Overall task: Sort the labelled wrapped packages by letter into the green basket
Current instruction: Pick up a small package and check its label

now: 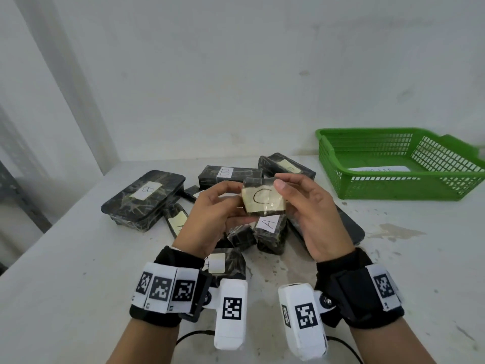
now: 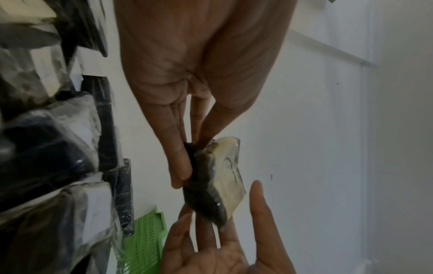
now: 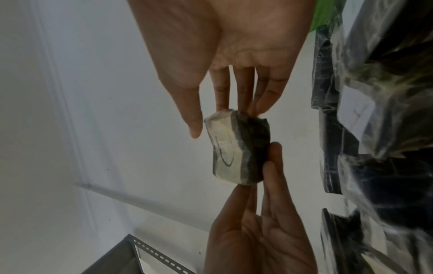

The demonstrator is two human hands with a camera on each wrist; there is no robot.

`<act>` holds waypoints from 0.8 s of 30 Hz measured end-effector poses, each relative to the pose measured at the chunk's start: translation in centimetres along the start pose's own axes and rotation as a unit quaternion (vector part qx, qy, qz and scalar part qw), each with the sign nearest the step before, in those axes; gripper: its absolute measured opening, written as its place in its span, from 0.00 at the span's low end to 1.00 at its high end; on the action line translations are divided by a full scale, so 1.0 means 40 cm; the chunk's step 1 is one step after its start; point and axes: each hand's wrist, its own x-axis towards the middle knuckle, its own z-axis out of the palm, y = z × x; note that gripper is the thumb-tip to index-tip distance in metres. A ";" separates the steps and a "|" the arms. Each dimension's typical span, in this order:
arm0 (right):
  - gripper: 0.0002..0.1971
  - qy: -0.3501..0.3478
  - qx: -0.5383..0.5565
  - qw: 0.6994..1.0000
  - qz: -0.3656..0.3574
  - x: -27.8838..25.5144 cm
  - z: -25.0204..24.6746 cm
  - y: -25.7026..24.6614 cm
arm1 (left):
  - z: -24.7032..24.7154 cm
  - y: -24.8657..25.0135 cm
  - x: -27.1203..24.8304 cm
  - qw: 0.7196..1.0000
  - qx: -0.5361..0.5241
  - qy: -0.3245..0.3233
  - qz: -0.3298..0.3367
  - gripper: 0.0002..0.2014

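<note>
A small black wrapped package with a pale label marked C (image 1: pixel 263 199) is held up over the pile between both hands. My left hand (image 1: pixel 231 203) pinches its left end between thumb and fingers (image 2: pixel 178 166). My right hand (image 1: pixel 294 198) grips its right end, thumb on the top corner and fingers behind. The same C package (image 2: pixel 225 178) (image 3: pixel 236 148) fills the middle of both wrist views. The green basket (image 1: pixel 393 185) stands at the right rear of the table, with only a white paper slip (image 1: pixel 378 168) inside.
Several black wrapped packages lie in a heap under the hands: a large B tray (image 1: pixel 144 198), a B box (image 1: pixel 228 174), an A box (image 1: pixel 270 227) and others partly hidden. A white wall rises behind the table; a grey metal shelf frame (image 3: pixel 131 259) stands at the left.
</note>
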 end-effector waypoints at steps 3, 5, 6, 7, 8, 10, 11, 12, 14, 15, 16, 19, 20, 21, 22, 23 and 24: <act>0.21 -0.041 0.018 0.999 0.026 -0.004 -0.033 -0.036 | 0.026 0.016 -0.006 1.000 0.007 0.002 0.013 0.08; 0.21 -0.053 0.032 0.997 0.043 -0.012 -0.063 -0.067 | 0.052 0.022 -0.010 1.000 0.003 -0.011 0.009 0.08; 0.21 -0.051 0.029 0.997 0.047 -0.016 -0.077 -0.080 | 0.066 0.023 -0.010 1.000 0.003 -0.020 0.006 0.08; 0.20 -0.045 0.023 0.998 0.048 -0.020 -0.094 -0.092 | 0.083 0.024 -0.011 0.999 0.005 -0.031 0.004 0.09; 0.20 -0.036 0.016 0.998 0.045 -0.024 -0.113 -0.109 | 0.107 0.024 -0.010 0.999 0.009 -0.043 0.003 0.09; 0.19 -0.019 0.012 0.999 0.048 -0.028 -0.145 -0.134 | 0.147 0.020 -0.004 0.998 0.015 -0.062 -0.006 0.09; 0.18 -0.009 0.014 0.999 0.050 -0.030 -0.167 -0.149 | 0.173 0.019 0.001 0.997 0.023 -0.072 -0.011 0.09; 0.18 0.001 0.019 0.998 0.056 -0.031 -0.185 -0.160 | 0.192 0.016 0.008 0.996 0.036 -0.078 -0.016 0.09; 0.18 0.018 0.023 0.997 0.066 -0.028 -0.229 -0.182 | 0.234 0.009 0.026 0.994 0.067 -0.082 -0.020 0.08; 0.17 0.029 0.021 0.997 0.070 -0.023 -0.254 -0.191 | 0.257 0.005 0.037 0.993 0.080 -0.082 -0.021 0.07; 0.17 0.041 0.021 0.996 0.075 -0.017 -0.276 -0.196 | 0.274 0.000 0.047 0.993 0.090 -0.078 -0.021 0.05; 0.13 0.092 0.028 0.992 0.083 0.018 -0.353 -0.210 | 0.327 -0.019 0.089 0.991 0.117 -0.056 -0.021 0.04; 0.11 0.106 0.036 0.990 0.088 0.037 -0.383 -0.219 | 0.348 -0.024 0.109 0.990 0.129 -0.048 -0.018 0.04; 0.10 0.114 0.046 0.988 0.095 0.058 -0.409 -0.226 | 0.363 -0.032 0.132 0.990 0.138 -0.036 -0.017 0.04; 0.08 0.120 0.051 0.986 0.103 0.082 -0.431 -0.236 | 0.378 -0.040 0.157 0.989 0.147 -0.027 -0.018 0.05; 0.08 0.123 0.048 0.985 0.108 0.111 -0.454 -0.247 | 0.395 -0.047 0.188 0.988 0.154 -0.015 -0.021 0.08; 0.08 0.125 0.041 0.985 0.115 0.136 -0.471 -0.256 | 0.408 -0.056 0.215 0.986 0.165 -0.004 -0.023 0.13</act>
